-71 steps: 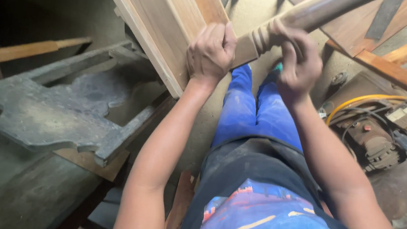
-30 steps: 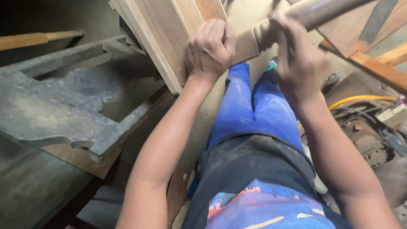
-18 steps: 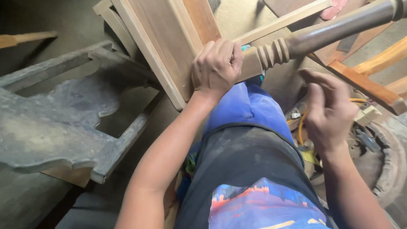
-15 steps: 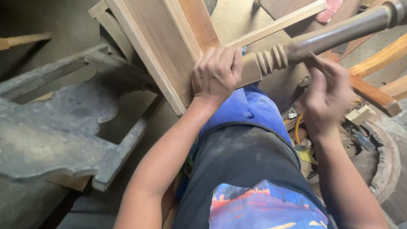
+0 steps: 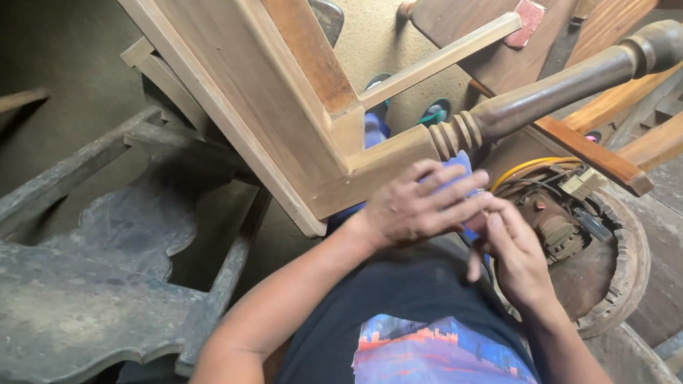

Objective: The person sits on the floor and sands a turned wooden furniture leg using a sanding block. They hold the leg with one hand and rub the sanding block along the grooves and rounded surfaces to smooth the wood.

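1. The left hand (image 5: 415, 212) lies with its fingers (image 5: 450, 196) spread and loosely curled, no longer gripping. The right hand (image 5: 515, 255) meets it from 4 o'clock, fingertips bent in and touching the left fingers. I cannot tell whether either hand pinches anything.

2. What has changed: half a second ago the left hand was clamped on the wooden frame (image 5: 285, 86) where the turned leg (image 5: 552, 87) joins it, and the right hand was up at the ribbed collar of that leg. Now both hands are off the wood and together just below the joint, at its 5 o'clock.

3. My reading is that the hold on the joint is released, so the frame rests on the lap or on other supports, not in the hands.

4. The frame itself sits at 11 o'clock from the hands, tilted, its corner just above the left fingers. The leg runs from that corner toward 2 o'clock, ending in a rounded knob.

5. A round motor housing (image 5: 587, 241) with a yellow cable lies at 3 o'clock from the right hand; a dusty grey carved chair back (image 5: 91, 276) lies at 8 o'clock.

6. Hard to make out:
   - the right palm, hidden behind the left fingers;
   - the blue patch between the fingers, probably trouser cloth;
   - what carries the frame's lower edge;
   - the frame's top, cut off by the picture edge.
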